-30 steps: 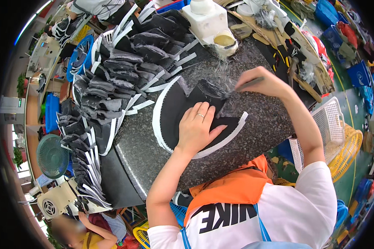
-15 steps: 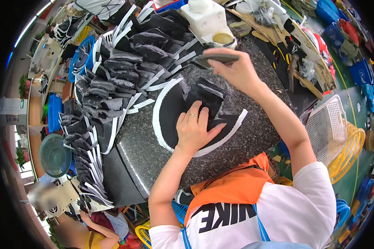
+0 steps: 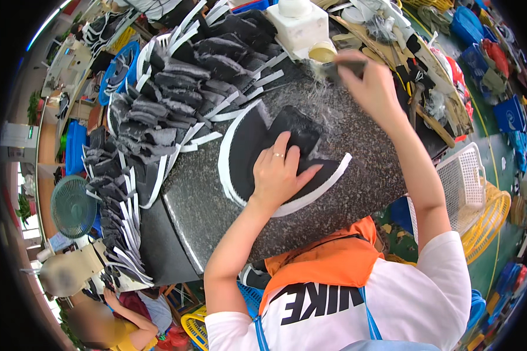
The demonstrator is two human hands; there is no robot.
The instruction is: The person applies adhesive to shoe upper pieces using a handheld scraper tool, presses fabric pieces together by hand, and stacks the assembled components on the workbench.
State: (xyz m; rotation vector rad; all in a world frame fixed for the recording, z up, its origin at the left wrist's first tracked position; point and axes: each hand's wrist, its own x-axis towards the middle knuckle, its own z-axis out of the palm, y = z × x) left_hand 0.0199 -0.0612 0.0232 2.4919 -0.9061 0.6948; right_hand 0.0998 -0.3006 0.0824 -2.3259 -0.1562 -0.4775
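My left hand lies spread on a curved black padded shoe-upper-like piece with a white edge strip, pressing it to the speckled dark stone tabletop. A folded black flap stands up just beyond my fingertips. At the far side my right hand is closed on a flat dark spreader-like tool, blurred by motion. It is beside the yellowish round mouth of a white square-sided pot. Thin pale strands or streaks show just below that mouth.
Overlapping black pieces with white strips cover the table's left side. Wooden sticks and scraps lie at the far right. A white plastic basket sits right, a green fan left. Another person works at lower left.
My right hand has moved right with the flat tool, from over the table to beside the pot's mouth. The left hand stays on the black piece; the flap beyond it looks flatter.
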